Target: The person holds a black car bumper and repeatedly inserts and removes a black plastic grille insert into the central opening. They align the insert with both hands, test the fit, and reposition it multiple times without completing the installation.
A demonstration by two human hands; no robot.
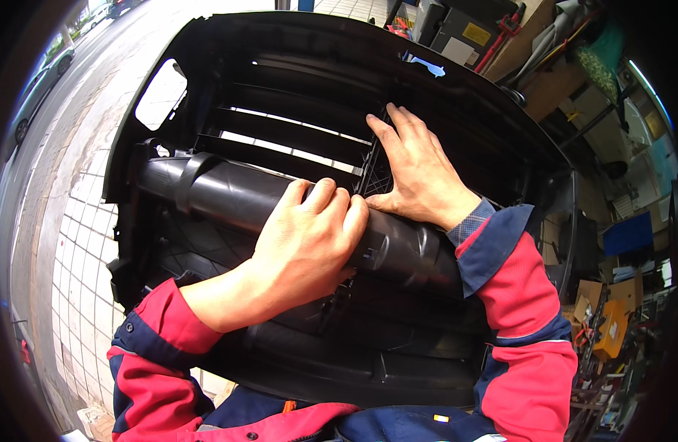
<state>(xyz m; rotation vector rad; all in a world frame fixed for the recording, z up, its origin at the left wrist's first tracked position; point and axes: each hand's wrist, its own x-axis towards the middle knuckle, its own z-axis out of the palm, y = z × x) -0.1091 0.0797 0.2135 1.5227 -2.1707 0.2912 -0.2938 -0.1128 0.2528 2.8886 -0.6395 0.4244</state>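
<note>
A large black plastic panel, shaped like the inner side of a vehicle bumper (420,361), lies in front of me. Across its middle runs a thick black tube (236,190) with raised bands around it. My left hand (302,239) is closed over the tube's middle, its fingers curled across the top and the thumb low near the panel's centre. Beyond the tube, my right hand (424,169) is open, fingers spread against the upright centre rib (378,179). Long slats (295,134) with bright gaps between them stretch left of that rib. The undersides of both hands are hidden.
Pale tiled pavement (78,250) and a road with a parked car (41,96) lie to the left. At the right are a cardboard box (627,291), an orange-yellow case (610,329) and cluttered shelving. A dark case (464,33) stands beyond the panel's far edge.
</note>
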